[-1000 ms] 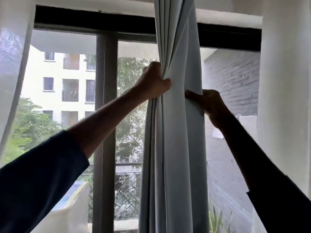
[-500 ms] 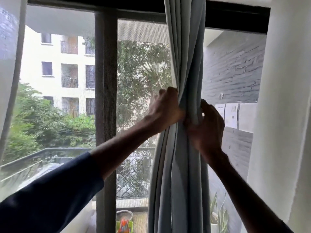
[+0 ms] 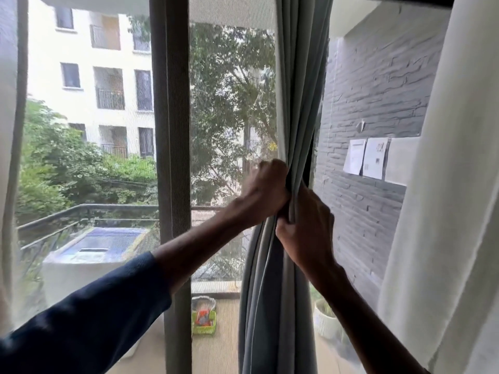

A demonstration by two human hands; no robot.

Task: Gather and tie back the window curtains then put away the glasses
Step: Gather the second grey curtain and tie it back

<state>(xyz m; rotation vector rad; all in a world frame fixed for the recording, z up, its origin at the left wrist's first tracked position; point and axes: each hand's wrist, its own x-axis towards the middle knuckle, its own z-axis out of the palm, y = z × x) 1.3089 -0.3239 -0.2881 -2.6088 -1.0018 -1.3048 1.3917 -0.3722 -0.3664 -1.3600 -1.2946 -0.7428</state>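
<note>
A grey-green curtain point(image 3: 299, 90) hangs bunched in front of the window, right of the dark vertical window frame point(image 3: 168, 157). My left hand point(image 3: 266, 191) grips the gathered folds from the left side at mid height. My right hand point(image 3: 305, 228) grips the same bundle just below and to the right, and the two hands touch. Below the hands the curtain spreads out wider. A white sheer curtain point(image 3: 445, 211) hangs at the right edge. No glasses are in view.
Another sheer curtain point(image 3: 10, 157) hangs at the far left. Outside, a balcony holds a green basket point(image 3: 204, 319), a white plant pot point(image 3: 325, 321) and a covered appliance point(image 3: 89, 255). A grey brick wall point(image 3: 378, 103) with taped papers is on the right.
Both hands slid down the curtain and closed together, squeezing the folds into a tighter bundle. The view tipped downward, showing the balcony floor.
</note>
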